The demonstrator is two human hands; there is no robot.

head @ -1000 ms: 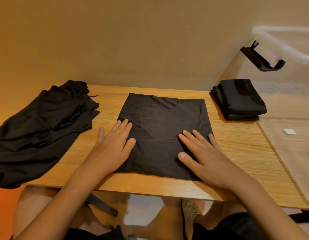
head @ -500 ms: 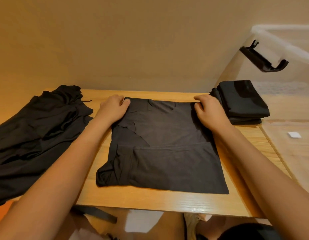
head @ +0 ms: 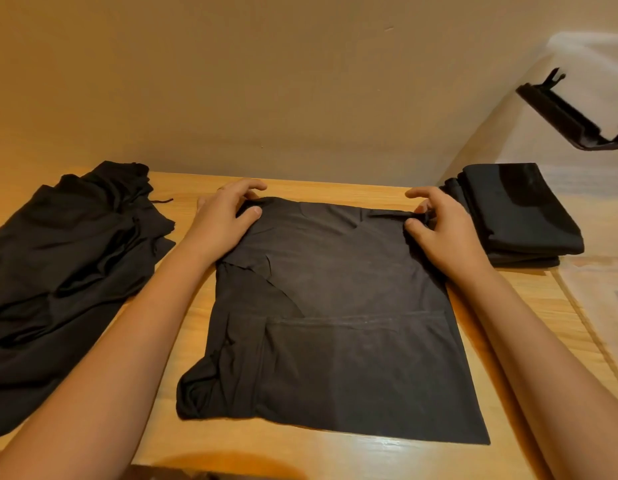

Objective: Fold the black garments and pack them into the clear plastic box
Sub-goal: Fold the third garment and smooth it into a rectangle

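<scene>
Both arms reach fwd. Left hand (head: 228, 220), fingers arched, grips far-left corner of folded black garment (head: 335, 327); right hand (head: 442, 233) pinches far-right corner w/ thumb & fingers.

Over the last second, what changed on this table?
The left hand and right hand left the near half of the middle garment, where they pressed flat, and reached away to its far corners, which they now grip. The unfolded pile and folded stack stayed put.
</scene>
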